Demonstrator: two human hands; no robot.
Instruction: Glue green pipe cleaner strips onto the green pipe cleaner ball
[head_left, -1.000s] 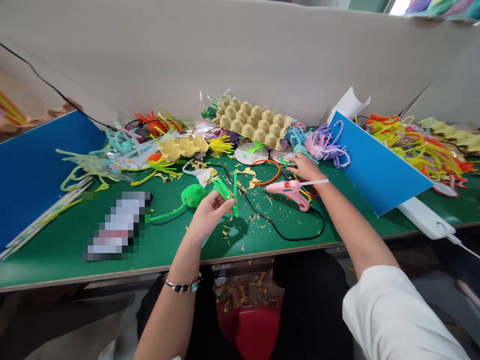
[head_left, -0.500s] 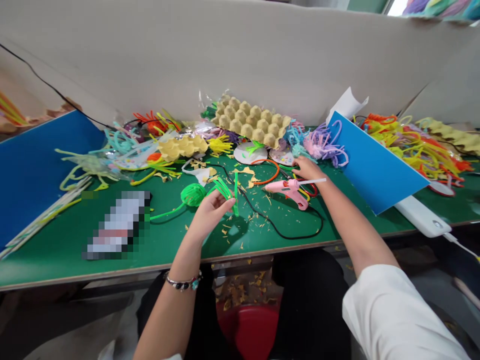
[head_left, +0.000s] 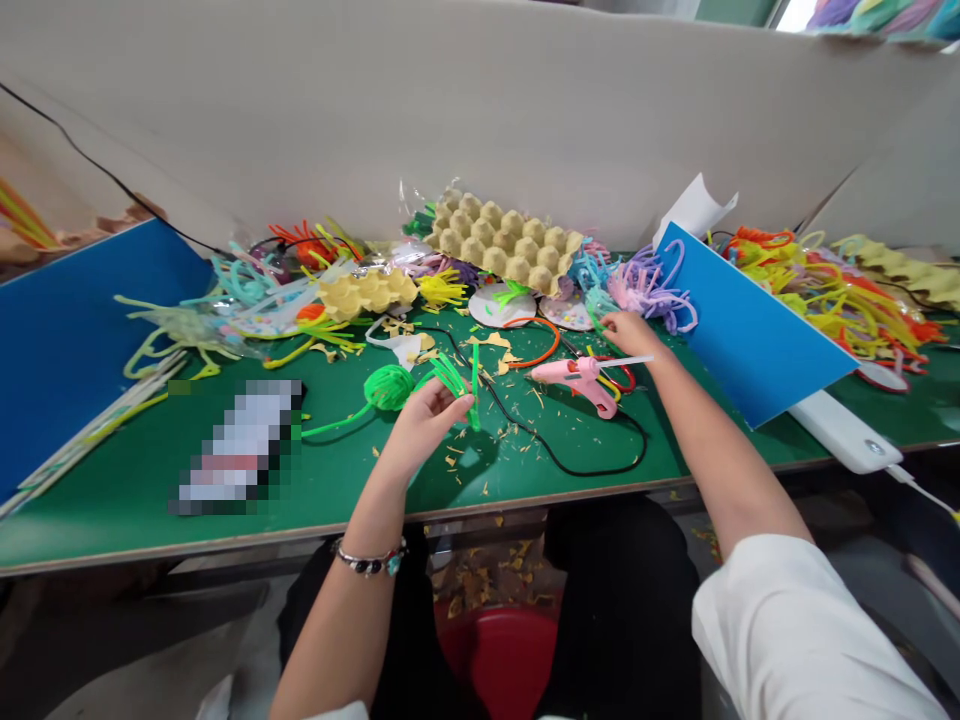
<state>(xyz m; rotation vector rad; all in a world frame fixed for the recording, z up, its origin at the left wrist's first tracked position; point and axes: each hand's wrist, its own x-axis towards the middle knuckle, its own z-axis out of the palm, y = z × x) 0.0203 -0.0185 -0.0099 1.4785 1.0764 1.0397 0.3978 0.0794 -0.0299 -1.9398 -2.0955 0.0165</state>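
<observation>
My left hand (head_left: pixel 435 412) is closed around several bright green pipe cleaners (head_left: pixel 450 376), their ends fanning up past the fingers. Just behind it on the table lies a round green bundle (head_left: pixel 388 387) with a strand trailing left. Farther right, my right hand (head_left: pixel 628 332) pinches a thin green pipe cleaner (head_left: pixel 598 324) beside the pastel bundles. Below that hand rests a pink glue gun (head_left: pixel 576 377) with a clear glue stick in its back, partly overlapped in view by the wrist.
A grey egg tray (head_left: pixel 504 240) and a yellow tray piece (head_left: pixel 367 293) lie among coloured pipe cleaners at the back. Blue boards (head_left: pixel 757 330) stand at both sides. A blurred phone (head_left: pixel 240 450) lies left. A black cord (head_left: pixel 570 470) loops across the scrap-strewn green table (head_left: pixel 360 490).
My right hand has lifted slightly and shifted right, and a green pipe cleaner now shows raised in its fingers. My left hand keeps its hold, almost unmoved.
</observation>
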